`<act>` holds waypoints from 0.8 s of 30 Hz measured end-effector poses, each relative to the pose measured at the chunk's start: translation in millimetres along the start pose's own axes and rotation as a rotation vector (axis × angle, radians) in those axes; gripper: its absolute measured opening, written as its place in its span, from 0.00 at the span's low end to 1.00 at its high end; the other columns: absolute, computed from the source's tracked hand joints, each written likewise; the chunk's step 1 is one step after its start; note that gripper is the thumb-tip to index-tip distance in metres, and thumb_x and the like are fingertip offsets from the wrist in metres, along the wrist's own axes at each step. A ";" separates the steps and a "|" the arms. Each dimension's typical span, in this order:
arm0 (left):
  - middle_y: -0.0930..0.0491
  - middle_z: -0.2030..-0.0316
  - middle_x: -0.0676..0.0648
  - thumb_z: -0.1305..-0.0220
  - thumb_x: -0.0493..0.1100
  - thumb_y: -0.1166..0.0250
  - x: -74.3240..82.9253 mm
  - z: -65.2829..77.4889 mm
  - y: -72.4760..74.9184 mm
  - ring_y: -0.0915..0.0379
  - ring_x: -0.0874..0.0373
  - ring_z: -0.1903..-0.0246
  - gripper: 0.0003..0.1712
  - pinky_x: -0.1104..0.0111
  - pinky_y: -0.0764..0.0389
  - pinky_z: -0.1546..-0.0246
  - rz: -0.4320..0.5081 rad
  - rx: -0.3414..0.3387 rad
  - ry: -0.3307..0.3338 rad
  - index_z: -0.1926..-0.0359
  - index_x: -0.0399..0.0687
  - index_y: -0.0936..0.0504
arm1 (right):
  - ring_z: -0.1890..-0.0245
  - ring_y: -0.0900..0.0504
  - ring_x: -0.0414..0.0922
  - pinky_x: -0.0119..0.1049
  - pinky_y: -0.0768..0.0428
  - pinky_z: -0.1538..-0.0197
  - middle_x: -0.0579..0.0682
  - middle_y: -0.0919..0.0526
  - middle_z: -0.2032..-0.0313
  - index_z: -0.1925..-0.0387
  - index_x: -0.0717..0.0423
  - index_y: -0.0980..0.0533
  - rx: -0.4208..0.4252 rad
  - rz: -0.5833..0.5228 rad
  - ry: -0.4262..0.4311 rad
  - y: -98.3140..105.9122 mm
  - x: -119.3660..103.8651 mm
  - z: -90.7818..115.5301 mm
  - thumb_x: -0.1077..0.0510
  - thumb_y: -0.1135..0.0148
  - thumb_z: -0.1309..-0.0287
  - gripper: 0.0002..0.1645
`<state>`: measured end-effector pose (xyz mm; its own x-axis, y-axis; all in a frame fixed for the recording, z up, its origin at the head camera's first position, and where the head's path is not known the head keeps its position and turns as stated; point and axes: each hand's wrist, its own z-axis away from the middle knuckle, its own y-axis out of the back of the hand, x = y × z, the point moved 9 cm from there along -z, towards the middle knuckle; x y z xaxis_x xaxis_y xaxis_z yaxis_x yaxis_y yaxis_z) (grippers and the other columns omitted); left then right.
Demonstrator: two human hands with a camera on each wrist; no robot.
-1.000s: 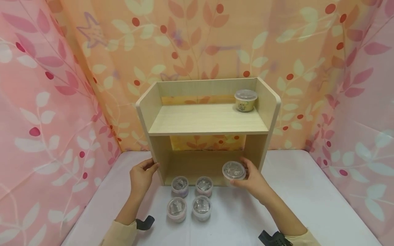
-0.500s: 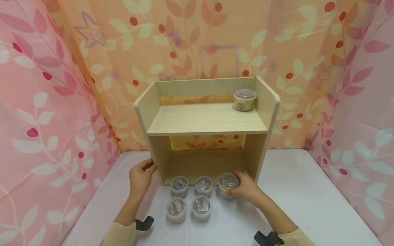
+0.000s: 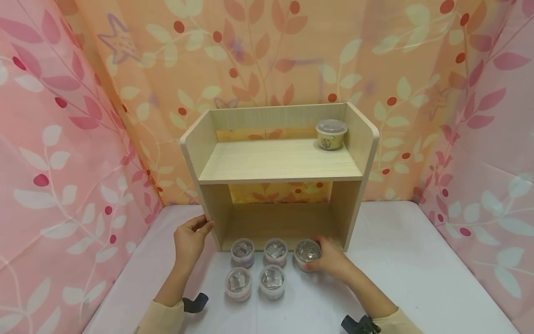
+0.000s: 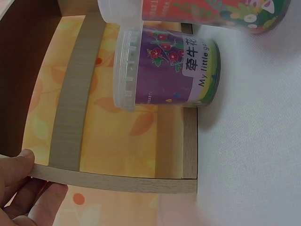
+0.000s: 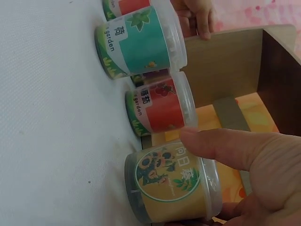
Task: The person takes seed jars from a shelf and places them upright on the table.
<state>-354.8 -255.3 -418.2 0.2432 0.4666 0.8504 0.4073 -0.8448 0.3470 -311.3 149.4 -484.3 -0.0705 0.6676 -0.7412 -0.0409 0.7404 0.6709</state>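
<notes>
My right hand (image 3: 333, 260) grips a clear-lidded plastic tub (image 3: 308, 250) with a tan sunflower label (image 5: 171, 181), thumb on one side and fingers behind. This tub stands on the table just before the right front of a small wooden shelf (image 3: 279, 180). At the shelf's left, my left hand (image 3: 189, 245) pinches the front edge of the side panel (image 4: 113, 181). Between the hands stand a purple-labelled tub (image 4: 164, 68) and a red-labelled tub (image 5: 164, 106) in the back row. A teal-labelled tub (image 5: 141, 42) and another lidded tub (image 3: 238, 284) stand nearer me.
A yellow lidded tub (image 3: 331, 134) sits at the right end of the upper shelf board. The white-covered table (image 3: 400, 260) spreads to both sides. Floral curtains (image 3: 271, 55) hang behind and at the sides.
My right hand has moved left and toward me, bringing the sunflower tub down to the table beside the back row. The left hand has stayed on the side panel.
</notes>
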 end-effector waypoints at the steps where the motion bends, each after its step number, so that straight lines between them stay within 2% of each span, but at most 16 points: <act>1: 0.09 0.61 0.46 0.40 0.42 0.23 0.0 -0.2 -0.1 0.18 0.71 0.62 0.13 0.81 0.20 0.65 0.000 0.000 0.000 0.55 0.44 0.09 | 0.42 0.24 0.58 0.60 0.26 0.37 0.59 0.22 0.45 0.36 0.67 0.29 -0.001 0.001 0.000 -0.3 -0.3 0.2 0.54 0.12 0.68 0.56; 11: 0.09 0.61 0.45 0.39 0.42 0.24 -1.5 1.2 0.7 0.18 0.73 0.63 0.12 0.81 0.19 0.65 0.000 -0.004 0.004 0.55 0.44 0.09 | 0.43 0.23 0.59 0.60 0.25 0.38 0.60 0.23 0.46 0.37 0.69 0.30 -0.010 0.049 0.031 -1.6 -5.3 4.3 0.54 0.12 0.68 0.56; 14: 0.09 0.61 0.46 0.39 0.42 0.24 -2.2 2.4 0.1 0.18 0.71 0.61 0.12 0.81 0.19 0.64 0.001 -0.010 0.013 0.55 0.44 0.09 | 0.40 0.24 0.60 0.60 0.25 0.36 0.63 0.22 0.43 0.35 0.69 0.31 -0.009 0.070 0.032 2.2 -8.3 6.7 0.51 0.12 0.66 0.58; 17: 0.09 0.60 0.46 0.39 0.43 0.24 -2.2 3.0 -1.2 0.17 0.69 0.60 0.13 0.82 0.20 0.64 -0.002 -0.018 0.020 0.54 0.44 0.09 | 0.38 0.25 0.62 0.61 0.26 0.36 0.65 0.24 0.40 0.33 0.70 0.32 0.005 0.072 0.038 12.9 -16.1 11.2 0.48 0.15 0.60 0.56; 20: 0.09 0.60 0.45 0.39 0.43 0.24 -1.3 2.3 -1.0 0.17 0.69 0.61 0.13 0.81 0.19 0.64 -0.001 -0.015 0.017 0.54 0.44 0.09 | 0.37 0.25 0.64 0.61 0.26 0.35 0.66 0.25 0.38 0.33 0.70 0.32 0.018 0.056 0.070 28.4 -31.5 16.3 0.48 0.20 0.50 0.51; 24: 0.09 0.61 0.45 0.40 0.42 0.23 -0.2 -0.6 0.0 0.17 0.69 0.62 0.12 0.81 0.19 0.66 0.012 -0.001 0.008 0.55 0.43 0.09 | 0.33 0.28 0.63 0.61 0.29 0.32 0.63 0.27 0.34 0.30 0.66 0.33 0.030 -0.002 0.119 52.4 -54.4 24.5 0.46 0.26 0.41 0.46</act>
<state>-355.3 -255.6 -418.1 0.2416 0.4540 0.8576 0.4032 -0.8509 0.3369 -285.2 153.8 -409.4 -0.1881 0.6536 -0.7331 -0.0116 0.7449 0.6670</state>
